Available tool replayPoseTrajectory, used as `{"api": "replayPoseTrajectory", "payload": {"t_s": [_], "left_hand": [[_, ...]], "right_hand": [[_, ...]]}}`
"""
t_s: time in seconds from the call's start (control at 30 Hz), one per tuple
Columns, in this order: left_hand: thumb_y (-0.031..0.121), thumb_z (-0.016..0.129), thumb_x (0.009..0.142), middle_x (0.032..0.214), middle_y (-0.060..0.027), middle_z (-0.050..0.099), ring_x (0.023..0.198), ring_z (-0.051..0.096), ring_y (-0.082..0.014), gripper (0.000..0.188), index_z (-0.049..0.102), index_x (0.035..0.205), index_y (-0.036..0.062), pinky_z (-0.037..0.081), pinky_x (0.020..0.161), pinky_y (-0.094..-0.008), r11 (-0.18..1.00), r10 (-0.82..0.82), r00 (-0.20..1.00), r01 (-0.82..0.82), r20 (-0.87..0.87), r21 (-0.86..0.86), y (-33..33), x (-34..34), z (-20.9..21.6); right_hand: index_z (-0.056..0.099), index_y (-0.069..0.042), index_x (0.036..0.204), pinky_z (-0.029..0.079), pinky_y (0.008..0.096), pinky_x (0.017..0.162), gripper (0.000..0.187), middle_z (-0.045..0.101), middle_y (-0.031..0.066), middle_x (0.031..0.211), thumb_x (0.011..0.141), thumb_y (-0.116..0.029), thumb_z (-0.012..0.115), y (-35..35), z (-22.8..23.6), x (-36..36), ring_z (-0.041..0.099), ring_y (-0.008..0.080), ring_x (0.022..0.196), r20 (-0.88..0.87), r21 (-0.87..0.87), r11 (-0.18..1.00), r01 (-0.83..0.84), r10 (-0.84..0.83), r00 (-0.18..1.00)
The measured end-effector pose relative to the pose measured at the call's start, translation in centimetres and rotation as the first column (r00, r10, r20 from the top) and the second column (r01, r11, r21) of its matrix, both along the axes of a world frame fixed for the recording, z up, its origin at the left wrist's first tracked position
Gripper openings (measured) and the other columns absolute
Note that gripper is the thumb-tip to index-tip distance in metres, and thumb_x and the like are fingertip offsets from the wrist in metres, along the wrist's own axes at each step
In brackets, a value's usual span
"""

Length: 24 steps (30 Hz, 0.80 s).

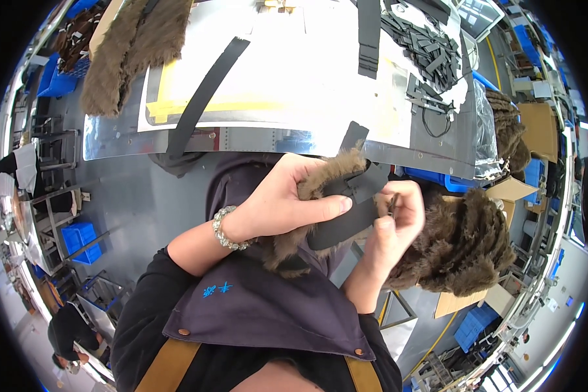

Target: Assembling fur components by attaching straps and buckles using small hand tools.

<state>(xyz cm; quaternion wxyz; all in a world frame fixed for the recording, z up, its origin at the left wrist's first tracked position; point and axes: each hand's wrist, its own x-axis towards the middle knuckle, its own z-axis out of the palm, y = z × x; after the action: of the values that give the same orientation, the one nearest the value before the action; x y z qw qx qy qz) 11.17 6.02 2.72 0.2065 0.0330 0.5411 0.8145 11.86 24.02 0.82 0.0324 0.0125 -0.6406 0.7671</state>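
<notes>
The person holds a strip of brown fur [320,171] and a black strap [346,219] close in front of the purple apron [268,307], just below the edge of the shiny metal bench [255,138]. The left hand [277,199] is closed around the fur, and its thumb presses down flat on the strap. The right hand [392,225] pinches the other end of the strap, with something small and thin between its fingertips; what it is cannot be told. The two hands are very close, almost touching.

To do this step well, the thumb should probably keep the strap flat on the fur so it does not slide. The right hand should work slowly and keep the hairs out of the way.

A big pile of brown fur [464,245] sits in a cardboard box [509,189] on the right. A long black strip [206,95] lies on the bench.
</notes>
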Motion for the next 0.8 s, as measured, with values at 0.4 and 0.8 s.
{"api": "replayPoseTrajectory", "payload": {"t_s": [0.4, 0.8], "left_hand": [[0.004, 0.059, 0.086, 0.112, -0.0052, 0.059, 0.101, 0.052, -0.0079, 0.042, 0.048, 0.125, -0.0052, 0.043, 0.087, -0.0236, 0.989, 0.108, 0.991, -0.099, -0.077, 0.113, -0.5, -0.3, -3.7], [0.011, 0.063, 0.084, 0.082, -0.0015, 0.064, 0.074, 0.052, -0.0029, 0.031, 0.058, 0.11, -0.0059, 0.045, 0.066, -0.0201, 1.0, 0.017, 0.96, -0.018, -0.281, 0.0, -3.5, -0.9, 1.1]], "right_hand": [[0.053, 0.006, 0.112, 0.045, 0.0302, 0.087, 0.035, 0.059, 0.0123, 0.104, 0.081, -0.007, 0.06, -4.2, -1.9, -0.6, 0.057, 0.0177, 0.096, 0.127, -0.382, 0.924, -0.021, 0.075, 0.989], [0.045, -0.003, 0.127, 0.042, 0.0421, 0.097, 0.045, 0.053, 0.0139, 0.122, 0.087, -0.019, 0.058, -5.6, -1.3, -1.9, 0.053, 0.028, 0.11, -0.119, -0.864, 0.355, -0.356, 0.543, 0.831]]}}
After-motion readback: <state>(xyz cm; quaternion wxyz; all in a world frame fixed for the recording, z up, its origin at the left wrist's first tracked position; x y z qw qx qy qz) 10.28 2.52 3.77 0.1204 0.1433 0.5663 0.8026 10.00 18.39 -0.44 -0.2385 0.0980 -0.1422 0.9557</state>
